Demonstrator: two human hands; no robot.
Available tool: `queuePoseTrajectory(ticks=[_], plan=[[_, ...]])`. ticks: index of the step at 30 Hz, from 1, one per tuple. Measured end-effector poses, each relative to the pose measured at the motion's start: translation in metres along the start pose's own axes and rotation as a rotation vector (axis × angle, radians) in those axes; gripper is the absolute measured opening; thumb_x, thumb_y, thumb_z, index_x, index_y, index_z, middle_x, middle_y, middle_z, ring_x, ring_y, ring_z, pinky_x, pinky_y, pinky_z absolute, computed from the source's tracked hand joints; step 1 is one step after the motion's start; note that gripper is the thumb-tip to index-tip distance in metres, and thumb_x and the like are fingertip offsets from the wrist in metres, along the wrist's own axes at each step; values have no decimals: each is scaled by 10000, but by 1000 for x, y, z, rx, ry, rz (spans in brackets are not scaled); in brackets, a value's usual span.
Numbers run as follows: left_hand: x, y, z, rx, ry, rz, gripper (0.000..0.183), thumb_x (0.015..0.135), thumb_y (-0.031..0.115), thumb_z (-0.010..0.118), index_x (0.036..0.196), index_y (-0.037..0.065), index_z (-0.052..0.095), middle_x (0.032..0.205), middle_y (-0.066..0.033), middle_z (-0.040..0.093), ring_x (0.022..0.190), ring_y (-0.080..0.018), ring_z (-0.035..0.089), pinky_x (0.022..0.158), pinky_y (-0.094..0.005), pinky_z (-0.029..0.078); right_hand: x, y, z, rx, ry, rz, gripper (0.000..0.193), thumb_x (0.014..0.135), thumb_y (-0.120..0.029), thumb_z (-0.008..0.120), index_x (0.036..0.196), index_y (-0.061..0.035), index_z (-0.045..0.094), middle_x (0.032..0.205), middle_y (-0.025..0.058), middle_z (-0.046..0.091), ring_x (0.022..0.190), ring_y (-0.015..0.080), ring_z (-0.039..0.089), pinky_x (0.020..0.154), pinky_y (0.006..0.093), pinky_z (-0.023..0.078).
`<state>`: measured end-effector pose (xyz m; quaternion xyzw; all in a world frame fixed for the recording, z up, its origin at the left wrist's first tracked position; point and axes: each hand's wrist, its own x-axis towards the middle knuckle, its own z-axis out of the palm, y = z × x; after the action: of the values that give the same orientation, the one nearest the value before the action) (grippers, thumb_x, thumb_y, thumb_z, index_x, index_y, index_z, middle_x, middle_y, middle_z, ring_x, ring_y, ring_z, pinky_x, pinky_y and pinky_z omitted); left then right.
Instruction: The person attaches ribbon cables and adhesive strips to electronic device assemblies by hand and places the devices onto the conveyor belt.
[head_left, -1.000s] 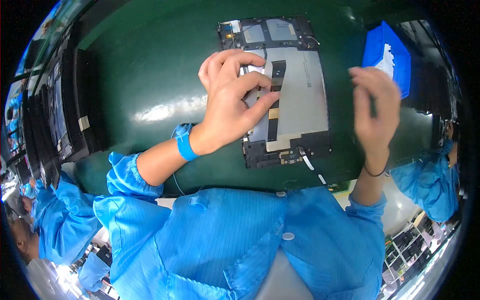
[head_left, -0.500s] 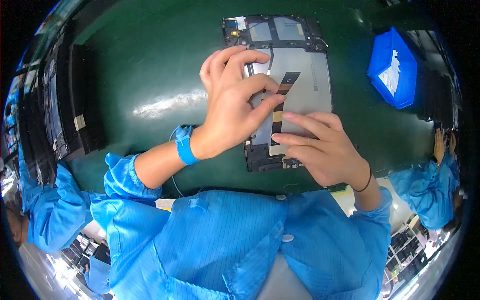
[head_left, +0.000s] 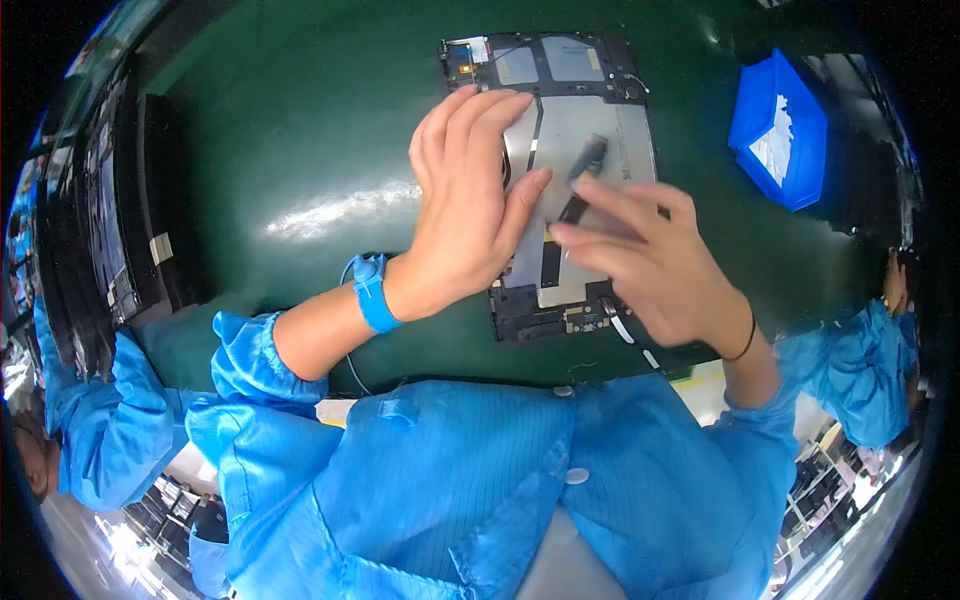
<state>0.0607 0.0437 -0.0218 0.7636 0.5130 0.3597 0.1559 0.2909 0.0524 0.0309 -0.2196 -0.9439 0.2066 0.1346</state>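
Note:
An opened tablet (head_left: 625, 140) lies on the green bench in front of me, its inside parts facing up. Across its middle runs a dark flat flex cable (head_left: 551, 262), whose loose upper part is raised and blurred. My left hand (head_left: 462, 190) rests over the tablet's left edge, open, thumb apart from the stretched fingers and nothing in its grasp. Right at the cable is my right hand (head_left: 660, 260), its fingertips touching or very near the raised part; motion smears them, so I cannot see whether they grip it.
A blue plastic bin (head_left: 745, 125) with white pieces inside stands to the right. Dark flat panels (head_left: 150, 200) are stacked at the left. A wrist strap (head_left: 372, 295) with a thin cord is on my left wrist. Co-workers in blue sit at both sides.
My left hand has let go of the flex cable and opened, shifting slightly left. The right hand has moved up along the cable, uncovering a white-and-black strip near the tablet's lower edge.

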Motion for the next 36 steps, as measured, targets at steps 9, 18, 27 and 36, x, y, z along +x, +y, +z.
queuePoseTrajectory(ticks=[9, 18, 27, 36], plan=[[-1, 8, -17, -29, -10, 83, 737, 629, 191, 799, 1301, 114, 507, 1379, -157, 387, 1340, -420, 251, 1094, -517, 190, -41, -1, -4, -155, 140, 216, 394, 871, -267, 557, 1218, -88, 607, 1452, 144, 473, 1363, 355, 390, 1046, 475, 286], [9, -1, -6, 75, -39, -5, 721, 636, 192, 817, 1289, 131, 518, 1396, -195, 356, 1356, -448, 218, 1111, -535, 167, -47, -12, 24, 275, 99, 294, 638, 798, -174, 601, 1393, -28, 421, 1498, 180, 384, 1386, 337, 357, 1125, 484, 222], [9, 6, -9, 70, -16, 35, 694, 673, 221, 813, 1297, 135, 523, 1410, -211, 353, 1364, -458, 208, 1115, -541, 166, -60, -8, 19, 209, 170, 150, 519, 751, -73, 587, 1269, -94, 579, 1451, 158, 458, 1339, 348, 424, 1082, 495, 313], [3, 14, -16, 9, 45, 309, 357, 738, 213, 755, 1082, 156, 676, 1323, -95, 512, 1314, -376, 324, 1090, -505, 199, -40, -5, 27, 35, 306, -28, 294, 711, -68, 716, 1000, -113, 689, 1130, 26, 677, 1027, 251, 617, 824, 389, 467]])
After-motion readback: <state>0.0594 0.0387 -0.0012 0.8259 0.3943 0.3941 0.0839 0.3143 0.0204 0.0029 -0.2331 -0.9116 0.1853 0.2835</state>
